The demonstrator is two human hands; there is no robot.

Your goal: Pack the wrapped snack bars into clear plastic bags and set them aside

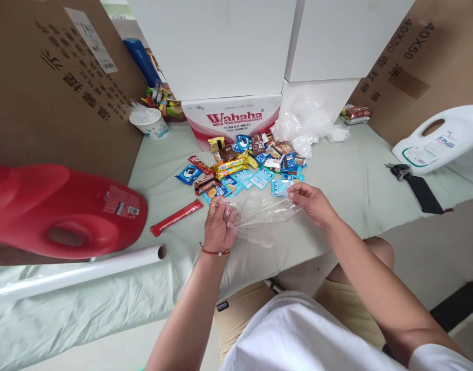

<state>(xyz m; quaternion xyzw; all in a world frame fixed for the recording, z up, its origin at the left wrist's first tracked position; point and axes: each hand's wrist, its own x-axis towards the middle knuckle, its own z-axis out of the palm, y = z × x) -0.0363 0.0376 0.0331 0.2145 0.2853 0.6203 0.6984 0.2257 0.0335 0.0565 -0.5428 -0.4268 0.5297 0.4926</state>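
A clear plastic bag (262, 216) is stretched between my two hands, just above the table's front part. My left hand (220, 224), with a red string bracelet at the wrist, is closed on the bag's gathered left end. At the other end, my right hand (310, 202) pinches the bag's edge between thumb and fingers. Right behind the bag lies a loose pile of wrapped snacks (231, 166) in blue, yellow, brown and red. A light-blue packet (280, 187) lies close to my right fingertips. To the left of my left hand, a long red stick packet (176, 218) rests on the cloth.
A Wahaha carton (236, 121) stands behind the snacks, with crumpled clear bags (304, 123) beside it. On the left are a red jug (66, 211), a white roll (78, 273) and a paper cup (149, 123). A white jug (445, 139), keys (399, 171) and a dark flat object (424, 193) lie right.
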